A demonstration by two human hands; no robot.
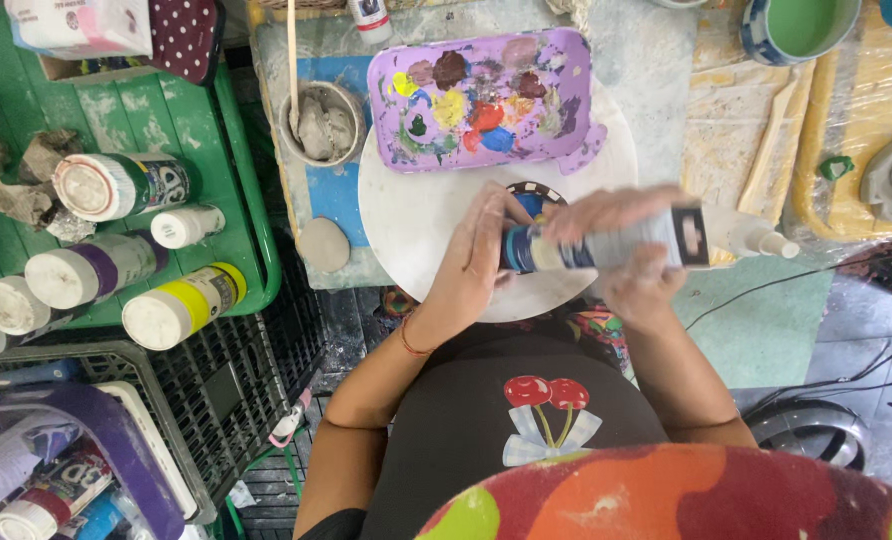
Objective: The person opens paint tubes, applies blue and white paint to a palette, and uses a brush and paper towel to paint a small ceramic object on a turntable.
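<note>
White plastic paint bottle with a blue band lies sideways at frame centre over the round white turntable, right hand wrapped around its body, left hand curled at its cap end; best gripped firmly, kept level above the small dark-rimmed dish.
</note>
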